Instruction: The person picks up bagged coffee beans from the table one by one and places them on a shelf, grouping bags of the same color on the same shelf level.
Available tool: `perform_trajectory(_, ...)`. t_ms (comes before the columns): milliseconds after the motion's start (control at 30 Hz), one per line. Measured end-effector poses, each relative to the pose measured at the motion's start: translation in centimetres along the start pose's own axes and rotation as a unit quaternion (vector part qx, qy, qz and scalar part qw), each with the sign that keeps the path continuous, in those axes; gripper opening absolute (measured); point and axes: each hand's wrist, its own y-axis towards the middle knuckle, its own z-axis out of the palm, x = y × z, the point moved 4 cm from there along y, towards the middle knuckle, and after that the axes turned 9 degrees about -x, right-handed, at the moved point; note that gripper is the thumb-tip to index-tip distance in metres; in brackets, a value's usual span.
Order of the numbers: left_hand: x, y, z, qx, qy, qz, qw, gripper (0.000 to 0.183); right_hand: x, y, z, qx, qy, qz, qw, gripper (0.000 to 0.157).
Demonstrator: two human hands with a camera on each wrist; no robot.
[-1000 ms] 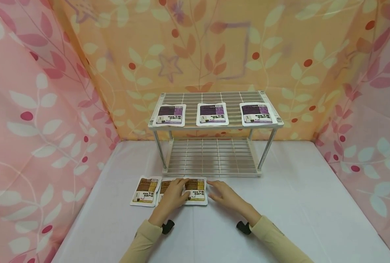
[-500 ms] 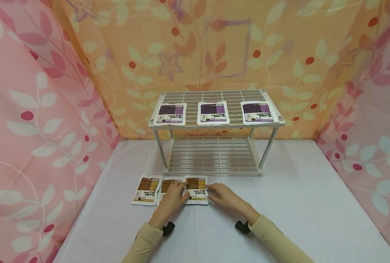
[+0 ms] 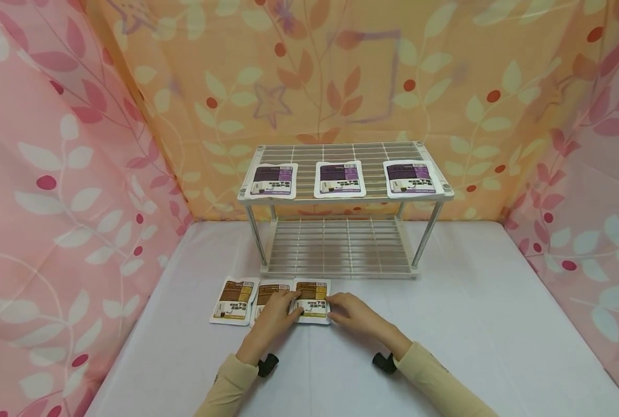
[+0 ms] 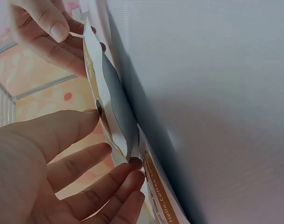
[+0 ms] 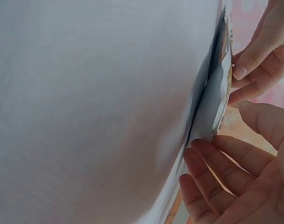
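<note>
Three flat white coffee pouches with brown-and-gold labels lie in a row before the rack. The rightmost pouch (image 3: 314, 292) is between my two hands. My left hand (image 3: 274, 313) pinches its left edge, thumb on the printed face and fingertips at the edge. At its right edge is my right hand (image 3: 358, 315), fingers loosely extended and fingertips against the pouch's underside. In the left wrist view the pouch (image 4: 116, 102) shows edge-on, its grey back visible. My left hand partly covers the middle pouch (image 3: 271, 288); the leftmost pouch (image 3: 234, 300) lies slightly tilted.
A white two-tier wire rack (image 3: 335, 243) stands behind the row. On its upper shelf lie three purple-labelled pouches, at left (image 3: 273, 180), middle (image 3: 339, 178) and right (image 3: 412, 178). A white cloth covers the table (image 3: 486, 324); patterned curtains (image 3: 226, 75) enclose it.
My right hand has closed in slightly leftward onto the rightmost pouch's edge. My left hand stays at that pouch. The whole head view has shifted slightly.
</note>
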Motion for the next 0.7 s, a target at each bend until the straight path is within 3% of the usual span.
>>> perform_trajectory(333,0.1,-0.3,0.1,-0.001,-0.009,0.003,1.0,0.037,0.7,-0.6,-0.2,-0.006,-0.026,-0.006,1.0,0.041)
perform_trajectory(700,-1.4,0.3,-0.5,-0.013,-0.016,0.025,0.9995,0.04,0.9,-1.0,-1.9,-0.043,-0.041,-0.013,0.998,0.042)
